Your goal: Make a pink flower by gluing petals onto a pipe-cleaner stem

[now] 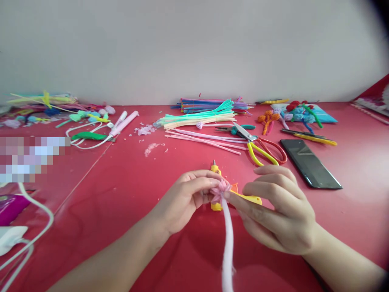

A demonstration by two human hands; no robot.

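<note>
A small pink pipe-cleaner flower (219, 190) is held up in front of me, with a pale pink fuzzy stem (227, 243) hanging down toward the bottom edge. My left hand (190, 188) pinches the flower from the left side. From the right, the fingertips of my right hand (279, 211) press on the flower where the stem meets it; the other fingers are curled above. Behind the flower, a yellow glue gun (216, 206) lies on the red table, partly covered by my hands and the flower.
Scissors (251, 138), teal-handled pliers (238, 129) and a black phone (310, 162) lie ahead to the right. Pipe-cleaner bundles (200, 117) line the back by the wall. Pink fluff scraps (153, 148) are scattered ahead. White cables (45, 207) run along the left.
</note>
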